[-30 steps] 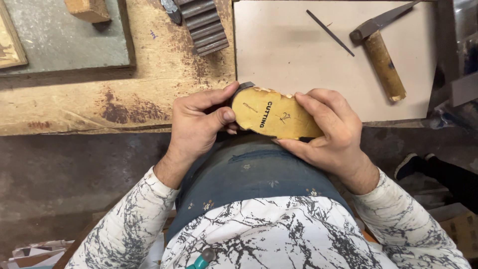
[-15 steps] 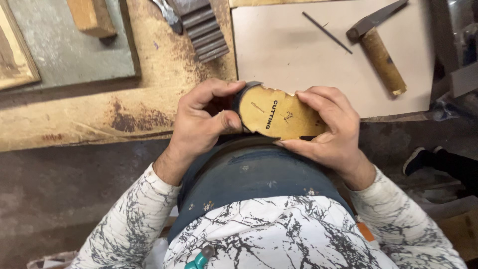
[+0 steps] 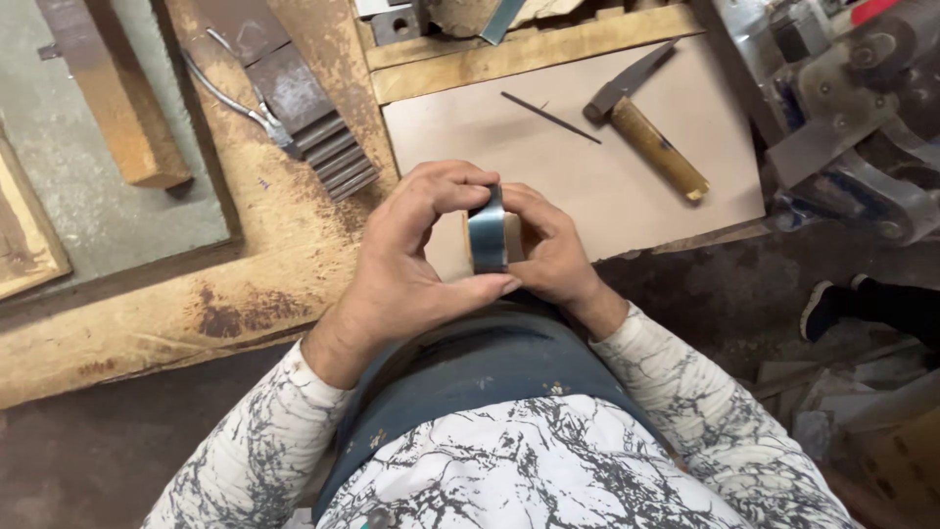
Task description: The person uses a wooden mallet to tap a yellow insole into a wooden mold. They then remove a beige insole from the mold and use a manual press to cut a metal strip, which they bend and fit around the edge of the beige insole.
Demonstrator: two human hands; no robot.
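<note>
Both my hands hold one flat sole-shaped piece (image 3: 487, 233), turned on edge so only its dark grey-blue rim faces me. My left hand (image 3: 411, 257) wraps it from the left, thumb under and fingers curled over the top. My right hand (image 3: 553, 253) grips it from the right, mostly behind the piece. The piece sits over the near edge of a beige board (image 3: 587, 167) on the wooden workbench (image 3: 176, 313), just above my lap.
A hammer with a wooden handle (image 3: 651, 137) and a thin awl (image 3: 550, 118) lie on the board. Stacked metal blades (image 3: 328, 147) and pliers (image 3: 240, 103) lie on the bench, beside a grey slab (image 3: 98, 216) bearing a wooden block (image 3: 122, 122). A machine (image 3: 862, 118) stands at right; a shoe (image 3: 832, 304) rests on the floor.
The piece lay flat with its yellow face up; now it is turned on edge between both hands. The view has also shifted toward the bench.
</note>
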